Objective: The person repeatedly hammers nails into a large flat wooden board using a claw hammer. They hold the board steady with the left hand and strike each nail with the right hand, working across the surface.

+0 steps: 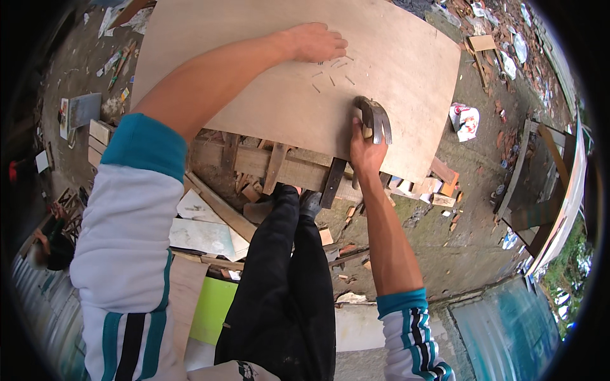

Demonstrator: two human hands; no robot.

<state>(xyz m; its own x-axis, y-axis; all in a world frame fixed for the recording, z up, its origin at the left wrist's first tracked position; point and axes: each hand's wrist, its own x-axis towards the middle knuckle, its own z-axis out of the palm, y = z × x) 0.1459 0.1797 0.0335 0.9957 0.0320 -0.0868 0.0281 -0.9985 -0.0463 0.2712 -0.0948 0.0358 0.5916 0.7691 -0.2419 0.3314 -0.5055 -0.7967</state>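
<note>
A claw hammer (379, 124) with a metal head is gripped in my right hand (367, 154), near the front right edge of a pale plywood sheet (267, 101). My left hand (319, 43) reaches across to the far part of the sheet. Its fingers are curled down beside several loose nails (332, 80) scattered on the wood. Whatever those fingertips pinch is too small to make out. Under the sheet's front edge shows a rough wooden frame (254, 160), with a dark wooden piece (333, 184) sticking out toward me.
Planks and offcuts (222, 206) lie around my feet, beside a bright green panel (214, 311). A white bag (464, 120) and wood scraps litter the ground at right. Further right stands a wooden structure (540, 184). Another person (51, 244) is at the far left.
</note>
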